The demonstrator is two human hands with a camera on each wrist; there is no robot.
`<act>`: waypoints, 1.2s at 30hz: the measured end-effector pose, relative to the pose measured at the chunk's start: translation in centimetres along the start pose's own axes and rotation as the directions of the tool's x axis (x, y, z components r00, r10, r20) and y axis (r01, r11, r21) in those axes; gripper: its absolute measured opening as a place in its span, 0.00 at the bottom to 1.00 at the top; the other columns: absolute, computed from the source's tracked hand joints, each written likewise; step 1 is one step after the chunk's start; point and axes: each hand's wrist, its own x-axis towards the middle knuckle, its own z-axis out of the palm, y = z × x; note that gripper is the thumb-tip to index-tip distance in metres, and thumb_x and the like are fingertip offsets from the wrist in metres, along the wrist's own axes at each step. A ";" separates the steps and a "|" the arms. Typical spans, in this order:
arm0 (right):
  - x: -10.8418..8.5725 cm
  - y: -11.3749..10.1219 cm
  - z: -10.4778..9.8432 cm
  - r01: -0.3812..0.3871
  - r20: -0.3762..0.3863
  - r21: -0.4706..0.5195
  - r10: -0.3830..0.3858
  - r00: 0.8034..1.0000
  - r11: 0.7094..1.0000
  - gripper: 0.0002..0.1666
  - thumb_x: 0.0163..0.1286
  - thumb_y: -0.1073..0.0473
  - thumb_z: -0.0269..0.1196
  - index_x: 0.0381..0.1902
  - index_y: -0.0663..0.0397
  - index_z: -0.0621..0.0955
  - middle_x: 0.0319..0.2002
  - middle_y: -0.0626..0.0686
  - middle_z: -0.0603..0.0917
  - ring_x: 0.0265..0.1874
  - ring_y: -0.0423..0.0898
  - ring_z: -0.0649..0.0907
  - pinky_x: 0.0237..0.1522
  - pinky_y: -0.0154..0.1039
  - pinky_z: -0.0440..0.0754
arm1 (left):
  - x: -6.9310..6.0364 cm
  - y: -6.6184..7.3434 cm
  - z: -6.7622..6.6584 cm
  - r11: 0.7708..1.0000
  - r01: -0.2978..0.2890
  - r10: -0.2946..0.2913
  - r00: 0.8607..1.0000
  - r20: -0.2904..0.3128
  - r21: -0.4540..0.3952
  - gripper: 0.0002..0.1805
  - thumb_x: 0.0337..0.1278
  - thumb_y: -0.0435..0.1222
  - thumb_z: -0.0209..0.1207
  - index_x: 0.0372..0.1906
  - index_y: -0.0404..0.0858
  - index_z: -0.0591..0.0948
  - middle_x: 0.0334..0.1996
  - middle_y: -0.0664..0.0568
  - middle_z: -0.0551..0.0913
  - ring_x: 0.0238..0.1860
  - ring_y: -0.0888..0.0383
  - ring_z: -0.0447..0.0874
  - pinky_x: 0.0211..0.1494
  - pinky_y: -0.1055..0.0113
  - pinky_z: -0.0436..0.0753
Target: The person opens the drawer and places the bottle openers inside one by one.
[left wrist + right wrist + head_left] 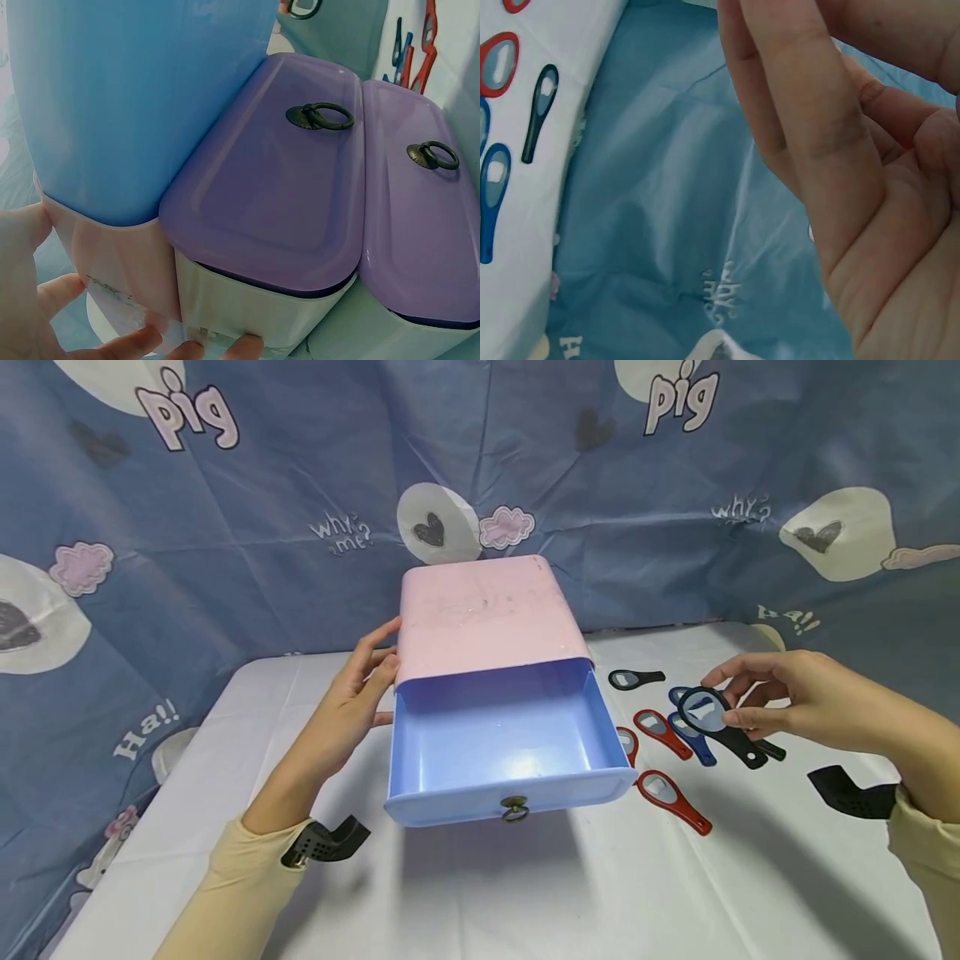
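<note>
A pink cabinet point(480, 610) stands mid-table, its light-blue drawer point(510, 793) pulled out, bare inside, with a ring pull on the front. My left hand point(352, 693) rests its spread fingers and thumb against the cabinet's left side. In the left wrist view, two purple drawer fronts point(277, 180) with ring pulls show below the blue drawer. To the right, my right hand point(795, 697) pinches a black magnifying glass point(738, 745) by its lens rim, above other magnifying glasses. The right wrist view shows this hand's bent fingers point(817, 142); the held glass is out of sight there.
On the white table, right of the cabinet, lie red magnifying glasses point(682, 807), a blue one point(696, 742) and a black one point(637, 679). Another red one point(628, 742) is partly behind the drawer. A blue printed cloth point(300, 468) hangs behind.
</note>
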 end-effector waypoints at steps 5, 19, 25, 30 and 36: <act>0.6 -0.8 -0.3 -0.001 0.004 -0.034 0.001 1.000 0.999 0.28 0.67 0.63 0.76 0.63 0.48 0.82 0.39 0.48 0.87 0.30 0.38 0.89 0.35 0.35 0.90 | 0.0 -0.3 0.0 1.000 0.002 -0.002 1.000 0.001 -0.013 0.31 0.88 0.51 0.45 0.87 0.66 0.55 0.81 0.39 0.60 0.81 0.37 0.65 0.64 0.26 0.80; 2.1 -2.9 -1.3 0.036 -0.007 -0.106 -0.037 0.999 0.994 0.28 0.68 0.61 0.77 0.64 0.48 0.82 0.38 0.46 0.88 0.30 0.35 0.89 0.35 0.32 0.89 | 0.2 -0.4 0.1 1.000 0.001 -0.001 1.000 -0.006 -0.016 0.31 0.87 0.52 0.46 0.86 0.68 0.56 0.80 0.41 0.62 0.80 0.39 0.67 0.63 0.28 0.82; 2.2 -3.8 -1.5 0.080 -0.048 -0.094 -0.085 0.995 0.992 0.27 0.67 0.64 0.77 0.62 0.48 0.83 0.37 0.44 0.87 0.30 0.36 0.89 0.34 0.30 0.88 | 0.1 -0.4 0.0 1.000 0.003 -0.003 1.000 -0.007 -0.025 0.31 0.87 0.52 0.46 0.86 0.68 0.56 0.81 0.42 0.62 0.80 0.40 0.67 0.63 0.28 0.82; 2.3 -4.8 -1.7 0.096 -0.071 -0.068 -0.101 0.992 0.993 0.28 0.65 0.67 0.77 0.62 0.48 0.85 0.37 0.45 0.87 0.31 0.36 0.89 0.34 0.30 0.88 | 0.1 -0.4 0.0 0.999 0.005 -0.005 1.000 -0.004 -0.034 0.31 0.87 0.52 0.46 0.86 0.69 0.56 0.81 0.42 0.62 0.81 0.40 0.66 0.64 0.28 0.81; 2.7 -5.9 -2.1 0.166 -0.063 -0.069 -0.170 0.983 0.984 0.29 0.65 0.69 0.77 0.62 0.47 0.85 0.36 0.43 0.88 0.30 0.37 0.89 0.35 0.28 0.87 | 0.1 -0.5 0.0 0.999 0.005 -0.005 1.000 -0.006 -0.036 0.31 0.87 0.52 0.46 0.86 0.68 0.56 0.81 0.42 0.62 0.81 0.40 0.66 0.64 0.28 0.81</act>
